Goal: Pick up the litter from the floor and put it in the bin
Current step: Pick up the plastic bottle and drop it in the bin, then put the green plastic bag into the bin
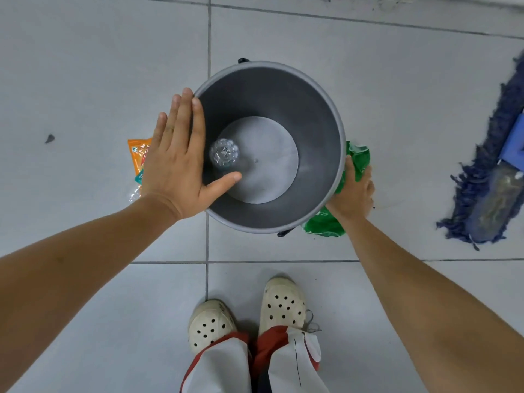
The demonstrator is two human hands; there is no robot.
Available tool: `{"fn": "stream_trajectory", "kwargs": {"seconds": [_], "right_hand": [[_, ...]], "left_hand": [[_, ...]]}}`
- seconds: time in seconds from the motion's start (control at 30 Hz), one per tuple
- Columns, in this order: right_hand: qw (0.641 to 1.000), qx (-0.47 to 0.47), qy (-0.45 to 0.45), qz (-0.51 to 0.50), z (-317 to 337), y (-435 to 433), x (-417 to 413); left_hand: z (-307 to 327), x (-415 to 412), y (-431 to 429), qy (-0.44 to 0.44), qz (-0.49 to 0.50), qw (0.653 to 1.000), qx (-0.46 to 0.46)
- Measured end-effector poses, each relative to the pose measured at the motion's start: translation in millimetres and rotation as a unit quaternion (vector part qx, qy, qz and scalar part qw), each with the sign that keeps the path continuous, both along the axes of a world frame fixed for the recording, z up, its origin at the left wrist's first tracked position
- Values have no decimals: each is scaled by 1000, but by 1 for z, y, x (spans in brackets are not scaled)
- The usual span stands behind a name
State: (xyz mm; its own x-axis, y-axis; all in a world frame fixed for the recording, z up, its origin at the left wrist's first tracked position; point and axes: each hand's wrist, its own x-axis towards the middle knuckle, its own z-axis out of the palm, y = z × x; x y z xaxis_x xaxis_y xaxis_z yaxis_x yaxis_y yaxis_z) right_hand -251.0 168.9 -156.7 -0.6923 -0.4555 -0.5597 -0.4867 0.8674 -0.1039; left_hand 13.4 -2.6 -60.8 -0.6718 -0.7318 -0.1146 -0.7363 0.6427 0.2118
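A crumpled green plastic wrapper (357, 158) lies on the tiled floor (85, 66) against the round grey plastic bin (312, 103), gripped by the right hand (354, 191). A clear plastic bottle (224, 154) rests inside the bin. The left hand (177, 160) hovers flat and open over the rim, above an orange wrapper (137, 157).

Bin (320, 114): grey. Wrappers: orange (138, 157); green (357, 157). Bottle (224, 153): clear. Mop (487, 177): blue. Clogs (282, 303): cream (holed). Floor (99, 66): pale grey tiles.
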Motion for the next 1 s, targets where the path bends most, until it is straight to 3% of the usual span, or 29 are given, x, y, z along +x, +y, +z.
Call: {"fn": "stream_trajectory", "kwargs": {"seconds": [0.13, 0.27, 0.57, 0.73, 0.87, 1.0], "right_hand": [[990, 108, -49, 71, -23, -3, -6], [984, 133, -104, 64, -36, 5, -8], [994, 25, -21, 104, -59, 26, -10], [997, -44, 5, 63, -45, 40, -5], [992, -125, 26, -18, 5, 43, -5], [977, -191, 95, -28, 99, 28, -17]], "left_hand": [[-1, 0, 0, -3, 2, 1000, -6], [-2, 0, 0, -4, 1, 1000, -10], [-3, 0, 0, -3, -3, 1000, -11], [-2, 0, 0, -14, -5, 1000, -1], [2, -1, 1, -22, -5, 1000, 10], [7, -1, 1, -51, -2, 998, 25]]}}
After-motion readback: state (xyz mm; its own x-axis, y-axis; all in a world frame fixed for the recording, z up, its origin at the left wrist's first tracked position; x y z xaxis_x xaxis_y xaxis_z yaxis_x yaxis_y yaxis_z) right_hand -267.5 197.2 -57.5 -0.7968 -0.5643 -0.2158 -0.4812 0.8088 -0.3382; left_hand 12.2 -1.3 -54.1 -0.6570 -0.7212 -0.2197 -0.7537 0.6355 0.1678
